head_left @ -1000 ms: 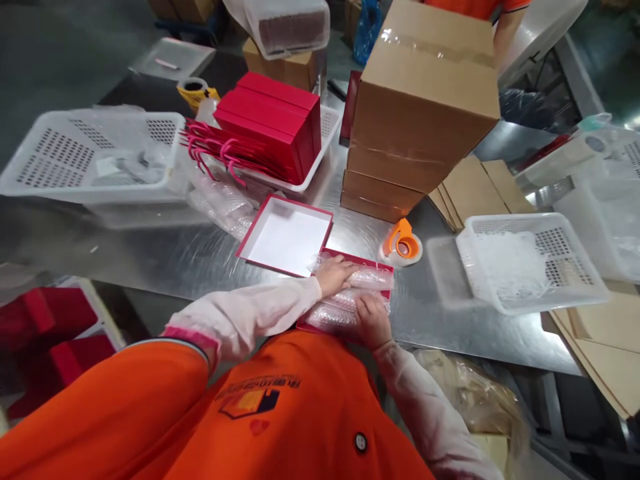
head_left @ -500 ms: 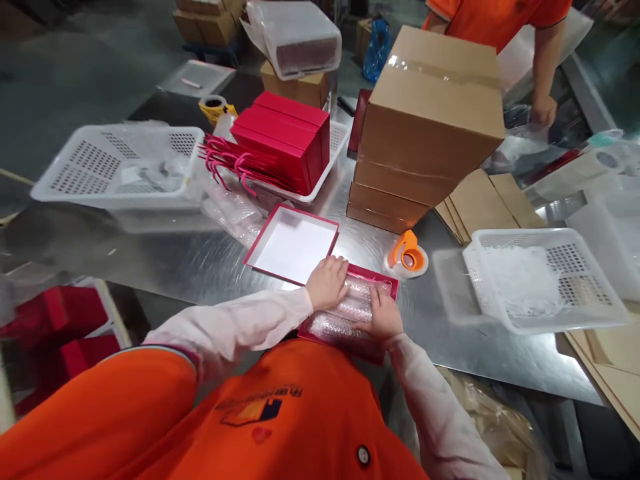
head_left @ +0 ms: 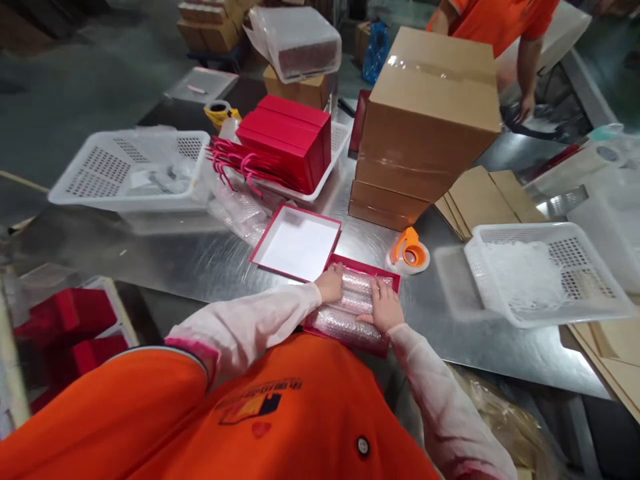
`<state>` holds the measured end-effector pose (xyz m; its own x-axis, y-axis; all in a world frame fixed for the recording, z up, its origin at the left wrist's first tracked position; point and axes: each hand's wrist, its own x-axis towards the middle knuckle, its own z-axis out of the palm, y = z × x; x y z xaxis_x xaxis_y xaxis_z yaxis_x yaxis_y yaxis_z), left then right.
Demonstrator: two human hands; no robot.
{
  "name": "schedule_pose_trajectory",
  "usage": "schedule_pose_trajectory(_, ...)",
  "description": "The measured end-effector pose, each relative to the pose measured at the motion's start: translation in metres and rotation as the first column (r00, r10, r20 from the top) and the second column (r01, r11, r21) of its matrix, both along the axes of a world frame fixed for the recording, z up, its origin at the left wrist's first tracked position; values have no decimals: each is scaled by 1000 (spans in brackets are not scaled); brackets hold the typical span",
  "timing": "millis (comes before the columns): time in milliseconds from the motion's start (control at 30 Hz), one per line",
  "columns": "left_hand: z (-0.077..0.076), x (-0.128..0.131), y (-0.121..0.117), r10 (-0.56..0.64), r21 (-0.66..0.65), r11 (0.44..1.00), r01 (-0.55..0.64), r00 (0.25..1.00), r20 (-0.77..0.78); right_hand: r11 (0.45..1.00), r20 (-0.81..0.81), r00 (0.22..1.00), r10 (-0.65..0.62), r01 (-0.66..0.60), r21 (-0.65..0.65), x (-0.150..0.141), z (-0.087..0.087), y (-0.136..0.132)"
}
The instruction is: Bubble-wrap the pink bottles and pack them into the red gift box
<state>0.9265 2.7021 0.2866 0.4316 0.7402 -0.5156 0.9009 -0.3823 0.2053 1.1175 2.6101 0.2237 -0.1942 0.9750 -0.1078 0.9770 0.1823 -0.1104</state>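
A shallow red box (head_left: 376, 347) lies close to my body on the metal table, with bubble-wrapped items (head_left: 345, 320) filling it. My left hand (head_left: 331, 285) is at the box's left side, its fingers pointing down along the edge of the wrap; the fingertips are partly hidden. Flat on the right part of the wrap rests my right hand (head_left: 387, 307), open, its thumb apart from the other fingers. What the wrap encloses cannot be made out. Touching the box's upper left is a red-edged lid (head_left: 297, 243), its white inside facing up.
Red boxes (head_left: 287, 137) and bags with pink handles stand in a white basket. Brown cartons (head_left: 425, 127) rise beyond an orange tape dispenser (head_left: 410, 252). White baskets (head_left: 125, 200) (head_left: 555, 320) flank the work area. Across the table is another person in orange (head_left: 500, 23).
My left hand has slid from atop the wrap to the box's left edge, its fingers turned downward. My right hand stays on the wrap. The other person's hand has shifted left.
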Motion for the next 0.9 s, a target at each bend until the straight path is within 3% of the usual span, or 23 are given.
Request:
schedule_pose_trajectory(100,1,-3,-15,-90,180,981,79,995,52,1000,29,1000,-6,5,10,-3,3,-4)
schedule_pose_trajectory(200,-13,-4,-23,-327,387,892,232,924,200,999,51,999,-4,3,34,-5,5,-7)
schedule_pose_trajectory(300,-35,-6,-20,-431,399,866,301,853,293,1000,71,997,-10,9,17,-6,5,-6)
schedule_pose_trajectory(400,-50,-7,-15,-411,373,887,273,836,364,1000,73,997,-11,13,-22,-3,6,-5)
schedule_pose_trajectory(467,-51,-6,-15,-397,363,897,250,817,418,1000,47,999,3,-2,-20,1,7,-4)
schedule_pose_trajectory(600,-40,-8,-25,-260,334,940,74,790,555,1000,-56,998,10,-9,8,10,10,2)
schedule_pose_trajectory(700,-31,-28,-24,-193,348,933,-92,689,699,993,-134,991,-23,38,113,12,9,17)
schedule_pose_trajectory(800,-24,-80,-4,-130,375,876,-303,601,789,954,-170,975,-145,183,237,7,6,33)
schedule_pose_trajectory(900,-15,-159,36,137,306,727,-614,567,812,949,-194,963,-187,228,218,-2,11,42)
